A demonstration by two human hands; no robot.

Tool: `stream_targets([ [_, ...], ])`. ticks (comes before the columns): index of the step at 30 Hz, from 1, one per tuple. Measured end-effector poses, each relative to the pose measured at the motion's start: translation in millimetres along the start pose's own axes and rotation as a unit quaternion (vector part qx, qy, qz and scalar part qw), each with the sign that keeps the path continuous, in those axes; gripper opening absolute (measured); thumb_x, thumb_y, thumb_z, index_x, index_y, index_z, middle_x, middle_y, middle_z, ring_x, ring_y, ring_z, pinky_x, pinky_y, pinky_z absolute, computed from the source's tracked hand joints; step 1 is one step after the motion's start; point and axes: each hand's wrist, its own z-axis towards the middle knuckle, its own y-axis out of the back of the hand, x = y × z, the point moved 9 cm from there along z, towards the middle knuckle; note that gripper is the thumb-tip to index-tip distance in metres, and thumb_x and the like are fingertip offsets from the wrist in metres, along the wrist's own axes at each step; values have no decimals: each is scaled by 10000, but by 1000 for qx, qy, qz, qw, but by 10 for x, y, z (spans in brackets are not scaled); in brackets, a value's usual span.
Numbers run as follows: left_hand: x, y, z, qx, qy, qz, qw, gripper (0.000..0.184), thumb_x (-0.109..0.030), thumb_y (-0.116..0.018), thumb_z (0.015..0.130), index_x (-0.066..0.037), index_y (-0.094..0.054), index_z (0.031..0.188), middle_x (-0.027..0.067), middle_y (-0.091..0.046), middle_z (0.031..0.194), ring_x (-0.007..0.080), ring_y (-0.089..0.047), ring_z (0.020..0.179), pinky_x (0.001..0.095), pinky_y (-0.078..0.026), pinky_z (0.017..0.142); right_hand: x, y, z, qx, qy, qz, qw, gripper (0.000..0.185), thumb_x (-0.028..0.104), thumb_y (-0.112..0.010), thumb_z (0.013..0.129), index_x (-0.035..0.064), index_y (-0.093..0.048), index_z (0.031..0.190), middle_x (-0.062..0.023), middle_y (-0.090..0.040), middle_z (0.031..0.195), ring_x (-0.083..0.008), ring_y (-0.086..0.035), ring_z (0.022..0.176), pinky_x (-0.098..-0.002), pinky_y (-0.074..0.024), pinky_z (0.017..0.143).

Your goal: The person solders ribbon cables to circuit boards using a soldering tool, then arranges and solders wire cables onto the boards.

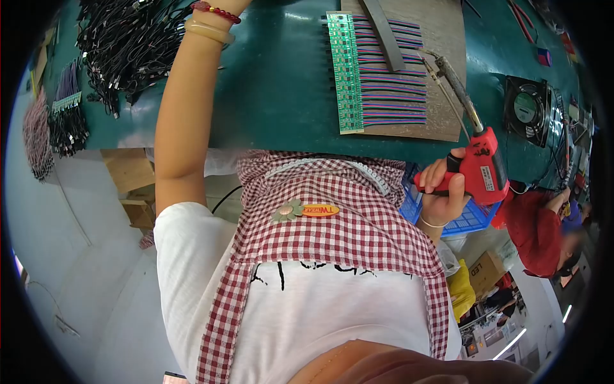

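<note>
My right hand [443, 189] is wrapped around the grip of a red soldering gun [487, 168]. Its long metal barrel and thin feed tube point up and left, with the tip near a row of coloured wires [393, 86]. Those wires run from a strip of small green circuit boards [345, 73] lying along the left side of a brown board [444, 83]. Across the wires rests a flat grey bar [382, 32]. My left forearm [185, 96], with a red beaded bracelet and a pale bangle, reaches past the top edge, so the left hand itself is out of sight.
Black cables [131, 48] are heaped on the green table [275, 83] at left, beside bundled wires with connectors [67, 118]. A black fan [527, 109] stands at right. Below the table edge is a blue crate [470, 217]. Another person in red [534, 233] is at far right.
</note>
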Motion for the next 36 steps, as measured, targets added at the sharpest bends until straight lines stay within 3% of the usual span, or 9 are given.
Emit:
stream_targets([
  [5,-429,387,-257,38,113,-304,945,104,-86,-594,777,8,-602,734,143,-611,685,327,-604,684,403,-466,644,31,-127,91,7,-14,71,997,420,270,-501,927,-15,-392,1215,-48,-478,677,-108,-422,523,-254,-385,495],
  [7,-671,225,-664,83,70,-444,889,121,-108,-591,868,7,-625,857,41,-638,753,91,-607,682,215,-494,629,55,-262,112,4,-22,68,997,422,234,-529,913,-9,-386,1228,-59,-499,726,-123,-458,572,-269,-411,540],
  [10,-1101,265,-1205,114,89,-552,821,97,-46,-688,756,-1,-655,835,81,-666,800,136,-635,733,246,-502,662,-28,-568,120,23,-25,40,999,453,153,-578,877,1,-372,1251,-79,-534,815,-151,-517,677,-299,-450,636],
  [19,-1530,444,-1624,73,-14,-534,842,236,-44,-773,655,-13,-588,799,103,-594,790,211,-582,703,300,-469,603,-79,-916,65,131,-82,26,988,472,2,-590,854,-13,-371,1271,-78,-564,871,-129,-548,776,-264,-463,697],
  [25,-1524,245,-1698,162,92,-590,786,161,10,-709,730,8,-600,848,108,-609,782,201,-628,717,268,-508,628,-50,-815,54,93,-98,-76,988,489,-19,-606,807,-22,-381,1242,-51,-552,779,-113,-527,702,-240,-434,635],
  [28,-1485,204,-1704,185,50,-538,821,129,5,-670,767,21,-603,876,107,-626,759,181,-640,685,254,-522,637,-34,-854,41,136,-70,-159,975,426,-22,-590,826,-24,-412,1213,-49,-554,782,-107,-527,704,-240,-435,640],
  [30,-1471,188,-1714,203,57,-532,820,114,-5,-660,772,22,-599,865,105,-632,743,173,-632,649,256,-514,611,-178,-884,5,179,-124,-178,960,31,72,-560,899,45,-576,898,4,-530,803,-67,-506,721,-228,-418,639],
  [34,-1427,107,-1748,260,72,-514,814,74,-25,-617,793,33,-576,813,94,-627,695,127,-594,575,253,-477,539,-285,-873,-9,212,-87,-254,940,36,61,-554,899,36,-579,895,-2,-544,803,-82,-516,731,-230,-423,649],
  [36,-1322,74,-1715,254,93,-507,819,80,-32,-606,801,35,-564,794,78,-619,685,101,-574,570,244,-460,524,-290,-884,9,192,-119,-192,955,340,57,-588,873,-32,-451,1171,-72,-583,783,-143,-577,689,-269,-480,636],
])
